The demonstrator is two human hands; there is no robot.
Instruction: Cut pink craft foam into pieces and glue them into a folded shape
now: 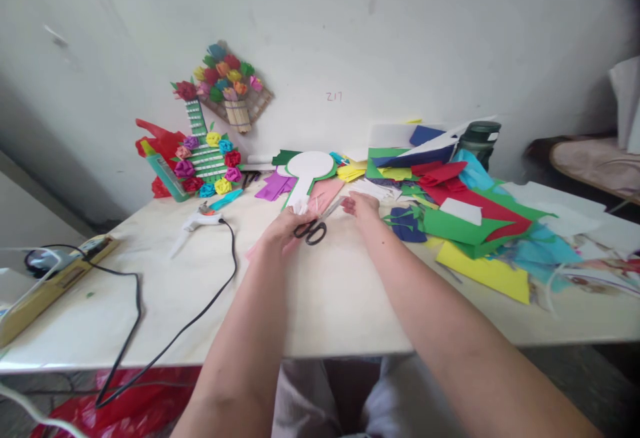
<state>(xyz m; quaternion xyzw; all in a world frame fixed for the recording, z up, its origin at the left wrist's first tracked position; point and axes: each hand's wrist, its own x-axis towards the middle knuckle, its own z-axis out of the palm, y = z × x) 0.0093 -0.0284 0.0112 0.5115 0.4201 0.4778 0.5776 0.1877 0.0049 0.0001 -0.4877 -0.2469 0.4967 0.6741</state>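
My left hand [284, 226] is closed at the middle of the table, beside small white paper pieces [301, 207] and over pink paper; its fingertips are partly hidden, so what they pinch is unclear. Black-handled scissors [316, 231] lie just right of it, blades pointing away to the right. My right hand [362, 206] is near the blade tips, fingers loosely curved and apart, with no object clearly in them. Just beyond it lie white paper strips [373, 189]. Behind my left hand is a white round shape with a long neck [311, 166], edged in green.
A white glue gun [197, 222] with a black cord and a power strip [70, 277] are at left. A glue bottle [164, 170] and a flower-decorated guitar shape [209, 158] stand behind. Coloured sheets [480, 275] and a dark cup [477, 141] are at right.
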